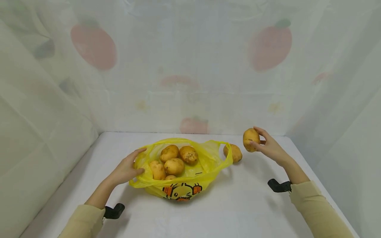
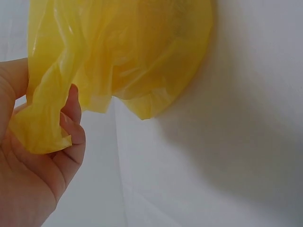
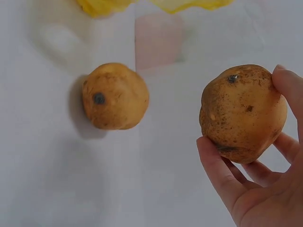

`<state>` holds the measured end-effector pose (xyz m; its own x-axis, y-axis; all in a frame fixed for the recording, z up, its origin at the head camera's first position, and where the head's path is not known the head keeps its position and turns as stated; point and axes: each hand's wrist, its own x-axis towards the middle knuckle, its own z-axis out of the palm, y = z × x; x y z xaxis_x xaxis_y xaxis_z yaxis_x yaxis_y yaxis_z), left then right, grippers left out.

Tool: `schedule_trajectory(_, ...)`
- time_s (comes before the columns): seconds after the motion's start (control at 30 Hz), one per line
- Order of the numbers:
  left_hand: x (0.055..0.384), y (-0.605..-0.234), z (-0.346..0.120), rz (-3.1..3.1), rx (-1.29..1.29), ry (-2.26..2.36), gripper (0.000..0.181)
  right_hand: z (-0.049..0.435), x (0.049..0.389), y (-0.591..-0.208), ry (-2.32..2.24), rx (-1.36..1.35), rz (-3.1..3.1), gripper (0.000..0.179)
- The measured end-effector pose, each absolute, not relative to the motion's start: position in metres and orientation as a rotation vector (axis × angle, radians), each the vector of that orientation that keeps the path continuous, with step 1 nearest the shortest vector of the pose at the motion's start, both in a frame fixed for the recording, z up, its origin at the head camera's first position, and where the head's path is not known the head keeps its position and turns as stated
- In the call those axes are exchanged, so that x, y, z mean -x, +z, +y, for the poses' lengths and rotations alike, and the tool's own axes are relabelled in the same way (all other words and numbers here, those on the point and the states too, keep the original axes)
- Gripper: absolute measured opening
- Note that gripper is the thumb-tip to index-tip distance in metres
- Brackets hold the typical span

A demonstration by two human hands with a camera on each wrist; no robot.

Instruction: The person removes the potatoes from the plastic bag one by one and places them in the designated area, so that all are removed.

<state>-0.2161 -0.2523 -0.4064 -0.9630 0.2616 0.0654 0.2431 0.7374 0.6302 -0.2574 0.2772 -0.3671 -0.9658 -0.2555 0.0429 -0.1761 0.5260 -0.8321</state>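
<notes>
Crinkled plastic bag [image 1: 209, 170], rounded potatoes [image 1: 174, 166] inside; left hand [image 1: 125, 169] half-curled, holding left handle [image 2: 40, 125], right hand [image 1: 270, 147] gripping speckled potato [image 3: 243, 113]

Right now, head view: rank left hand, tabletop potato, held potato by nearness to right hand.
1. Held potato: in right hand.
2. Tabletop potato: left of it, near yellow bag.
3. Left hand: far left, holding that bag.

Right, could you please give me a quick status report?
Left hand holding yellow bag. Right hand holding potato aloft. Bag handle partly hiding another potato.
</notes>
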Motion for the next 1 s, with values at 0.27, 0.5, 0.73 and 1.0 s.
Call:
schedule_trajectory(0.27,0.218,-0.412,-0.252,2.892,-0.409,1.078,0.075,0.287,0.266,-0.389,-1.39,0.308,2.676,0.082)
schedule_trajectory(0.5,0.216,-0.412,-0.253,2.896,-0.425,1.081,0.075,0.289,0.268,-0.401,-1.362,0.276,2.682,0.083)
schedule_trajectory(0.73,0.214,-0.409,-0.254,2.887,-0.425,1.085,0.075,0.29,0.27,-0.407,-1.316,0.281,2.696,0.083)
schedule_trajectory(1.0,0.212,-0.407,-0.253,2.894,-0.414,1.079,0.074,0.291,0.273,-0.417,-1.241,0.255,2.734,0.082)
